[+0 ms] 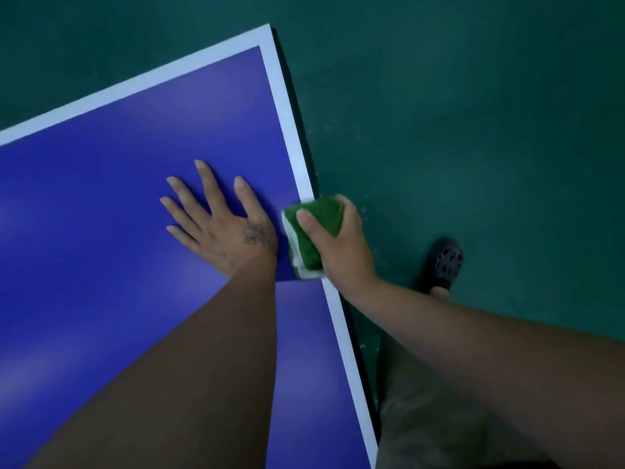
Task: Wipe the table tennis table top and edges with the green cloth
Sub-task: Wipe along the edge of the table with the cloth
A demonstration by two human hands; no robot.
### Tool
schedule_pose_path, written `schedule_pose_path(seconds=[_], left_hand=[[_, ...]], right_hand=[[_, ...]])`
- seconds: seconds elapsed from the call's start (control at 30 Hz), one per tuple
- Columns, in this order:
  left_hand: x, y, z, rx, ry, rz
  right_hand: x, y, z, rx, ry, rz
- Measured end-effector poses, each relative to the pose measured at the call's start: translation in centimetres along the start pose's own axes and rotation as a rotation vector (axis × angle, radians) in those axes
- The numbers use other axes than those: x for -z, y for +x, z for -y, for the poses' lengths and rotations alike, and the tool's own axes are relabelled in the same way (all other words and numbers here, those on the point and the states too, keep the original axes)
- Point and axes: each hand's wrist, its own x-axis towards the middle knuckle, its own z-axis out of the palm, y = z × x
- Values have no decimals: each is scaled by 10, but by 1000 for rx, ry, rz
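— How does the right hand hold?

— The right hand (341, 242) is clamped on a thick, folded green cloth (311, 231), white along its lower layers. The thumb lies flat across the top of the cloth. The fingers curl over its far side, past the table's rim, so their tips are hidden.

— And the left hand?

— The left hand (220, 221) holds nothing. It rests palm down on the tabletop with all five fingers straight and spread apart. A small dark tattoo (255, 233) sits on its back, near the thumb.

— Where is the cloth?

— It is pressed onto the right edge of the blue, flat-topped table tennis table (101, 214). It covers the white border stripe (287, 113) there and overlaps a little of the blue. It sits just beside the left wrist, with only a thin strip of blue showing between them.

— How does the table look?

— The top is smooth and matte blue, with soft pale patches of reflected light. The white stripe runs along two sides and meets at the far corner. A dark, thin side face shows below the right edge.

— What else is around?

— A dark green floor (473, 130) lies beyond the table, with a few pale specks near the edge. A black perforated clog (446, 262) stands on it to the right of the hands. Khaki clothing (422, 418) shows below the right forearm. Both bare forearms cross the lower part of the view, and the left one hides a broad band of the tabletop.
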Motion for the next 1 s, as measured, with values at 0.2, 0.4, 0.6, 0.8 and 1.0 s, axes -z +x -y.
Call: schedule_pose_path(seconds=[0.2,0.4,0.6,0.8,1.0], left_hand=[[0,0,0,-8,9,-31],[0,0,0,-8,3,-13],[0,0,-1,-5,-5,-12],[3,0,-2,-20,-11,-24],[3,1,0,-24,-17,-2]], right_hand=[[26,-73,-67,-107,-70,111],[5,-34,-18,-57,-3,10],[-16,92,102,85,-63,19],[-9,73,89,85,-97,35],[1,-8,16,-55,-102,-1]])
